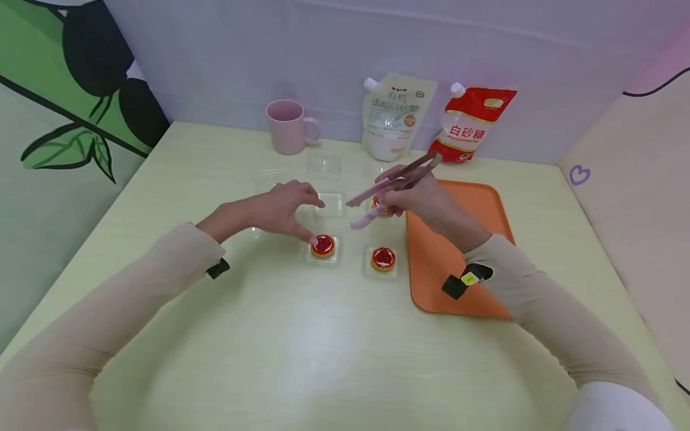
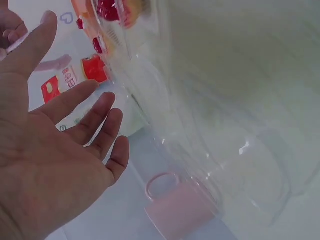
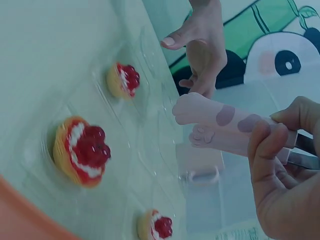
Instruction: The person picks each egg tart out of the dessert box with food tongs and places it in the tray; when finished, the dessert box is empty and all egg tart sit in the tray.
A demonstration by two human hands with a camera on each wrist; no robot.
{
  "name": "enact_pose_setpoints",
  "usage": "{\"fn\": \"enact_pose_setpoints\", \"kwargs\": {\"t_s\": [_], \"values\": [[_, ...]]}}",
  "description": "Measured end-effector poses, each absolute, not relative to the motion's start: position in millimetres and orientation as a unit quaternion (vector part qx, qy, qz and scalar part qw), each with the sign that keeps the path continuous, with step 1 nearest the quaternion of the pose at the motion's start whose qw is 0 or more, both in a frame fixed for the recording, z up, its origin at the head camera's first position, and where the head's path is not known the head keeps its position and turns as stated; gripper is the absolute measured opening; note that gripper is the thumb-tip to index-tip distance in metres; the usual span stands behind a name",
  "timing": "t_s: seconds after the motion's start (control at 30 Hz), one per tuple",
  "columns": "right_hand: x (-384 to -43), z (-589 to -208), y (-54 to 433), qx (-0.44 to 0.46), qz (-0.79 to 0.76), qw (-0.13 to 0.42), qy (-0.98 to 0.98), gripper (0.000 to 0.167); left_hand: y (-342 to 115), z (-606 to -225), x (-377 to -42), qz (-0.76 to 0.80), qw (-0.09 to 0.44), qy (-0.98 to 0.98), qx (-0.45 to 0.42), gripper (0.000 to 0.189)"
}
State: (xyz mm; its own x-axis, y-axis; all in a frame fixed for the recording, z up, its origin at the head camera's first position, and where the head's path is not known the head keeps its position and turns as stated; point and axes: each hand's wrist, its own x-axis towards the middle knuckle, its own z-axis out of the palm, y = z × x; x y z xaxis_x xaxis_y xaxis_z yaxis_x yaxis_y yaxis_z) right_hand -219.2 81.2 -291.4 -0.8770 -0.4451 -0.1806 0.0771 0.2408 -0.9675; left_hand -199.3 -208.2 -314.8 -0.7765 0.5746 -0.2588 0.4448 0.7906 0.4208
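Pink paw-ended tongs (image 3: 230,116) are pinched in my right hand (image 1: 419,197). From their paw ends, three red-topped tarts (image 1: 383,259) sit at three, five and eight o'clock. My left hand (image 1: 281,207), loosely spread and holding nothing, hovers at nine o'clock; whether its thumb touches the eight-o'clock tart (image 1: 324,246), I can't tell.

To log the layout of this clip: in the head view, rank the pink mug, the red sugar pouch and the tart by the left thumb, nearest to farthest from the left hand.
From the left hand:
1. Tart, just to its right.
2. Pink mug, behind it, at the back.
3. Red sugar pouch, back right.
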Motion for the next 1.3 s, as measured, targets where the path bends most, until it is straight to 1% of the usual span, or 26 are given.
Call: {"fn": "enact_pose_setpoints", "kwargs": {"t_s": [0.1, 0.23, 0.43, 0.7, 0.8, 0.93, 1.1, 1.3], "values": [[-213.7, -297.2, 69.2, -0.137, -0.587, 0.225, 0.765, 0.029, -204.6, -322.0, -189.5, 0.150, 0.197, 0.929, 0.273, 0.083], [-206.9, -305.1, 54.8, -0.162, -0.563, 0.231, 0.777, 0.027, -202.1, -330.8, -181.0, 0.135, 0.199, 0.933, 0.267, 0.089], [-199.9, -314.3, 38.5, -0.181, -0.552, 0.244, 0.777, 0.025, -200.3, -336.8, -177.0, 0.133, 0.186, 0.935, 0.270, 0.083], [-194.9, -321.2, 27.2, -0.192, -0.517, 0.250, 0.796, 0.028, -200.9, -340.9, -177.8, 0.137, 0.186, 0.936, 0.267, 0.079], [-191.9, -322.0, 23.1, -0.217, -0.493, 0.243, 0.807, 0.029, -201.5, -342.4, -177.9, 0.137, 0.182, 0.936, 0.267, 0.078], [-190.2, -323.7, 18.6, -0.265, -0.455, 0.224, 0.820, 0.026, -202.0, -343.6, -176.8, 0.139, 0.173, 0.936, 0.271, 0.078], [-193.8, -322.9, 16.9, -0.303, -0.419, 0.224, 0.826, 0.024, -201.7, -342.9, -176.0, 0.142, 0.175, 0.936, 0.270, 0.078], [-199.1, -322.1, 16.6, -0.292, -0.427, 0.232, 0.824, 0.020, -201.2, -343.4, -177.3, 0.142, 0.183, 0.937, 0.262, 0.078]]}}
